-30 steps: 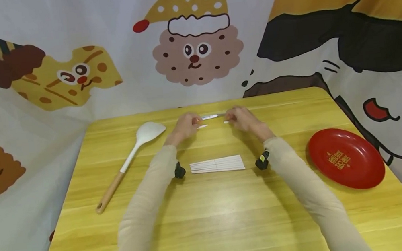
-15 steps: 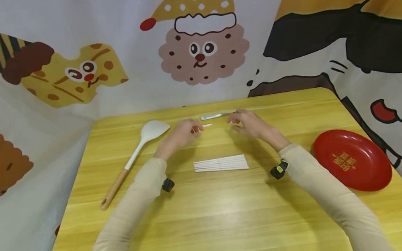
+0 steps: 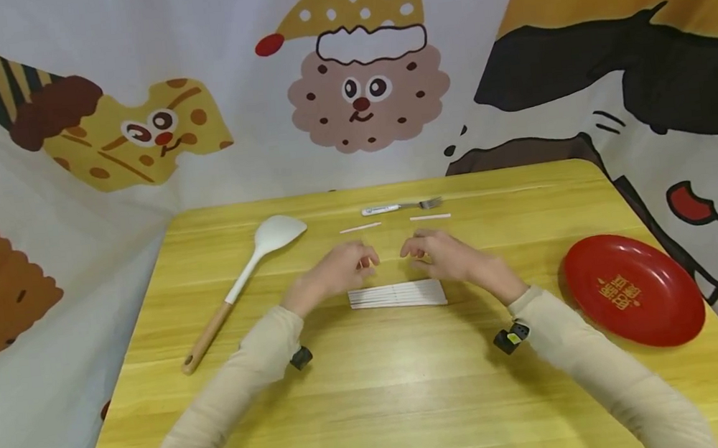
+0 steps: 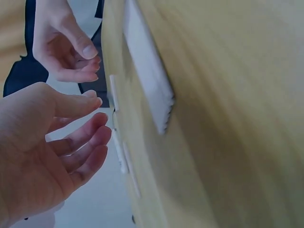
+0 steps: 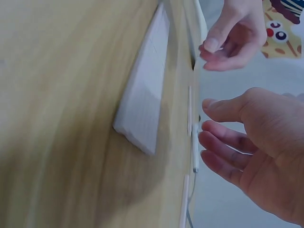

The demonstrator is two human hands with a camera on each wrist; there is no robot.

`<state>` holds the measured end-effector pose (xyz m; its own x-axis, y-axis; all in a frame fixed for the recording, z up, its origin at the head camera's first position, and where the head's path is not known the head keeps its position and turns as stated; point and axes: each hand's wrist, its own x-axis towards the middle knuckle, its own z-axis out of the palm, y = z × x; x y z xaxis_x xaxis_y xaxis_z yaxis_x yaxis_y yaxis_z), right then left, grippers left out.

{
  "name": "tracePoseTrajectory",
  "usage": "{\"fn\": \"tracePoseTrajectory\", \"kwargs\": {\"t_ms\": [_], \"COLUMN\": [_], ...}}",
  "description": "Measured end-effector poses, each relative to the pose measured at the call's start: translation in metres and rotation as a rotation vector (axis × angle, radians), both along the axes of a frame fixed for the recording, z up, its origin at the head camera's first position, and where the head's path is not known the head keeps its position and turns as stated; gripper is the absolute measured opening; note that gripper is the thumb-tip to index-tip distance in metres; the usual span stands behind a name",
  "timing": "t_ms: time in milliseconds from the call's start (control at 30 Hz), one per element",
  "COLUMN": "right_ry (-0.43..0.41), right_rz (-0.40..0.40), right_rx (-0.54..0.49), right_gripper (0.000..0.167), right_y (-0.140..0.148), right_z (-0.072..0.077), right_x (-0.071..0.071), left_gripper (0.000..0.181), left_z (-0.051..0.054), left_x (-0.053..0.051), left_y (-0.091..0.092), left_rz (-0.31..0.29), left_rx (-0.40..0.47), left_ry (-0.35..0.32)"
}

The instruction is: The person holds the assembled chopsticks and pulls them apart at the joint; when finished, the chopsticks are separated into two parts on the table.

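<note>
Both hands hover above the table, fingers loosely bent around nothing. The left hand point(image 3: 341, 266) is just above the left end of a flat white pleated strip point(image 3: 397, 295); the right hand point(image 3: 443, 253) is over its right end. Beyond them lie two thin white sticks, a left one point(image 3: 361, 227) slightly slanted and a right one point(image 3: 430, 217). Behind these rests a fork point(image 3: 390, 209) with a white handle, its tines to the right. In the left wrist view the strip point(image 4: 147, 66) shows a ridged end, and neither hand touches it.
A white spatula point(image 3: 274, 234) with a wooden handle lies slanted at the left of the wooden table point(image 3: 377, 410). At the right stands a red oval plate point(image 3: 634, 291) with gold markings. A printed cloth point(image 3: 248, 148) hangs behind the table.
Both hands have left the thin sticks and fork at the back and drawn nearer the front, over the pleated strip. The sticks and fork are now fully uncovered. The head view has shifted slightly.
</note>
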<state>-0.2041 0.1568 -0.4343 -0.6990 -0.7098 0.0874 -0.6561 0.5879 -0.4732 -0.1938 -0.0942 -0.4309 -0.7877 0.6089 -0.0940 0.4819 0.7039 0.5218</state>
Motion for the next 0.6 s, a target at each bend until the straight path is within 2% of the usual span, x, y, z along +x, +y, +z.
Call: {"fn": "tracePoseTrajectory", "kwargs": {"t_ms": [267, 600], "right_ry": [-0.027, -0.075], "right_rz": [0.056, 0.032], "right_rx": [-0.003, -0.026], "right_gripper": [0.015, 0.014], "right_y": [-0.007, -0.011], "right_z": [-0.013, -0.03], "right_x": [0.014, 0.014], "left_gripper": [0.021, 0.018], "left_z": [-0.016, -0.027], "left_x": [0.011, 0.009], "left_y": [0.002, 0.004], "left_rz": [-0.04, -0.025], "left_rx": [0.012, 0.01], "left_ry": [-0.027, -0.066]}}
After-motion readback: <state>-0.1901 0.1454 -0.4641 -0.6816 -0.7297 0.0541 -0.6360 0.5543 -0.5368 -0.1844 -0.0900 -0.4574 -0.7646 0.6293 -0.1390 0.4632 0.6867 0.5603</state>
